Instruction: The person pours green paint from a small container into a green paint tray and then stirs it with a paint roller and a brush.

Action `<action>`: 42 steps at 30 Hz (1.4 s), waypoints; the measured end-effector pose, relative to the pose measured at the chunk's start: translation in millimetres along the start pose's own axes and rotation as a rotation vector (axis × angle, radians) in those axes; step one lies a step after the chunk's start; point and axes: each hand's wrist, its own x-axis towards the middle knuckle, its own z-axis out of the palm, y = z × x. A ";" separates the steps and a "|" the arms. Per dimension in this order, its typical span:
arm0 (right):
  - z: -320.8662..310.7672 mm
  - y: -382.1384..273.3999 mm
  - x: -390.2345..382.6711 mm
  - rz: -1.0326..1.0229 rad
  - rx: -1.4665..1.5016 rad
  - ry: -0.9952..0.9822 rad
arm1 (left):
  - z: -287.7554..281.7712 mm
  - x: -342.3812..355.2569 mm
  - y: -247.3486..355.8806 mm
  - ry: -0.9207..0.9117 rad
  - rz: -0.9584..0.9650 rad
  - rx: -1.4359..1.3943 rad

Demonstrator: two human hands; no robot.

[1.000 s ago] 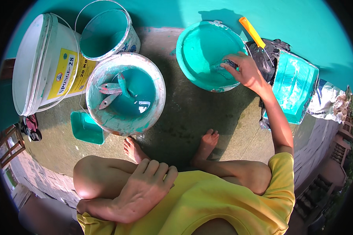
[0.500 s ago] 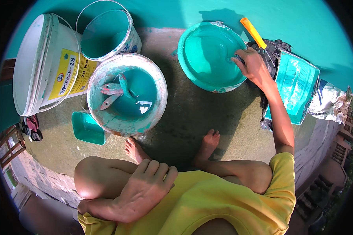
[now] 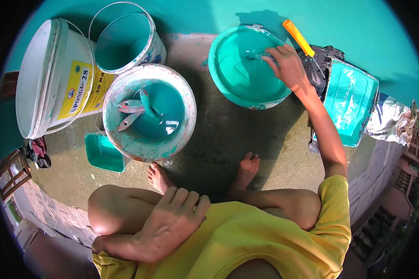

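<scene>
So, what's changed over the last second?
Your right hand swung rightward over the right-hand paint tub, then back left and farther from you, toward the wall. It still grips a small, paint-smeared item, mostly hidden by the fingers; nothing was let go. Your left hand, the tray and the other containers stayed put.

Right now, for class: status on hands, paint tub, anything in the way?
Right hand over tub, grip partly hidden. Left hand at lap. Green paint in tub. Orange handle just outside.
</scene>
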 end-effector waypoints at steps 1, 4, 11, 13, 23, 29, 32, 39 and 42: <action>-3.2 6.3 -4.9 0.018 -0.053 -0.019 | 0.9 -0.1 -0.5 0.008 0.001 -0.002; -22.0 4.4 -22.9 0.124 0.027 -0.083 | 0.5 -2.1 0.5 -0.008 -0.011 -0.005; -37.4 -31.7 -35.7 0.240 0.329 -0.253 | -0.5 -0.5 -0.8 -0.025 0.043 0.039; -28.1 -39.6 -28.0 0.141 0.391 -0.177 | -2.0 0.2 -1.0 0.031 0.052 -0.026; -7.6 -1.7 -6.1 -0.017 -0.040 -0.003 | -2.7 -2.2 0.3 0.054 0.044 0.027; -46.8 -28.8 -38.3 0.196 0.125 -0.216 | -0.6 -3.7 -1.5 0.065 0.036 0.003; -45.1 -42.2 -42.1 0.166 0.275 -0.226 | -0.9 -1.8 -1.0 0.067 0.060 0.025; -7.6 -27.7 -9.8 0.002 0.276 -0.038 | -11.8 5.6 1.6 -0.061 0.063 0.130; -0.9 -6.3 0.4 -0.022 0.172 0.027 | -6.1 1.9 0.5 -0.003 0.062 0.105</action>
